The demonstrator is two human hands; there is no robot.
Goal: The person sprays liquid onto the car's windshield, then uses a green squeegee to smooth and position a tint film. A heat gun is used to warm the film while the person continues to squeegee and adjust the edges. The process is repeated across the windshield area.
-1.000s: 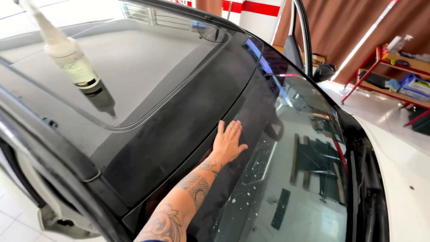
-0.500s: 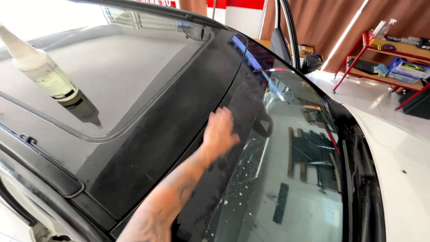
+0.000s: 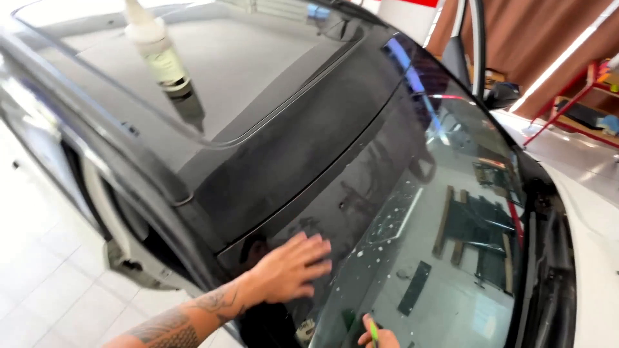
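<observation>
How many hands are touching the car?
2. The left hand lies flat on the dark tinted windscreen near its top edge; the right hand shows partly at the bottom, holding a small green tool.

My left hand point(image 3: 293, 267) is lying flat on the upper corner of the windshield point(image 3: 419, 212), and the glass ahead of it is stretching open and bare toward the far side. My right hand point(image 3: 379, 336) is sitting just beside it at the bottom edge. A spray bottle point(image 3: 161, 55) is standing on the roof glass point(image 3: 213, 71), well apart. The wipers point(image 3: 548, 270) are blocking the windshield's lower edge.
</observation>
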